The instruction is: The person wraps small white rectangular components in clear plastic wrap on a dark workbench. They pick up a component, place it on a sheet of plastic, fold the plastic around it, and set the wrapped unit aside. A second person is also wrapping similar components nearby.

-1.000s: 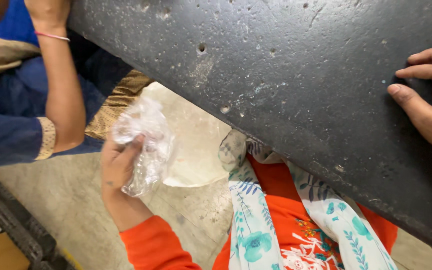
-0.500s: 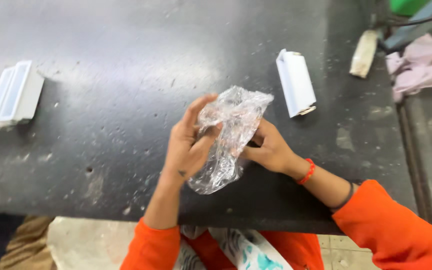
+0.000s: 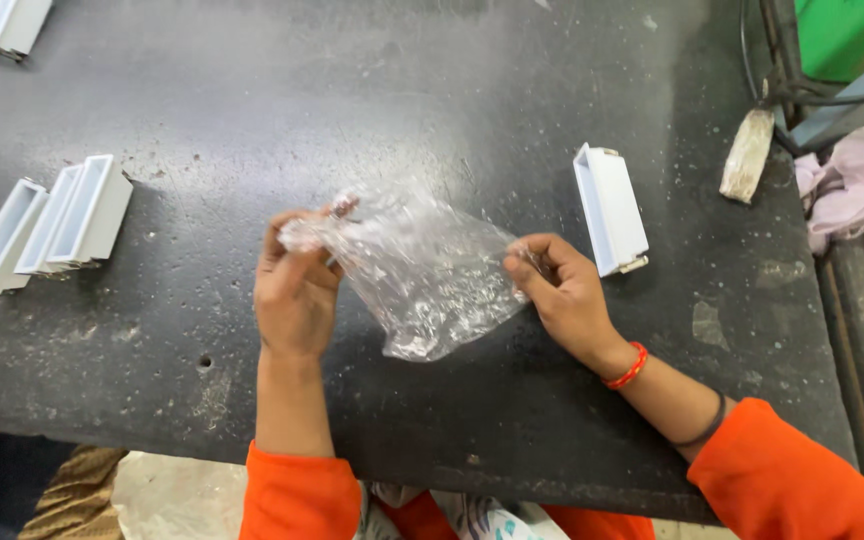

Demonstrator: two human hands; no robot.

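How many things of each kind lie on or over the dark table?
White rectangular plastic trays: 5, that is 1 right of the hands, 3 at the left, 1 at the top-left corner (perhaps more, cut off)
Clear plastic bag: 1
Worn brush-like block: 1
Total: 7

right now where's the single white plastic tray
In the head view the white plastic tray lies alone on the dark table, right of centre, just beyond the right hand that grips the clear plastic bag.

Orange sleeves (image 3: 802, 480), red bangle (image 3: 627, 367), dark wristband (image 3: 702, 428)
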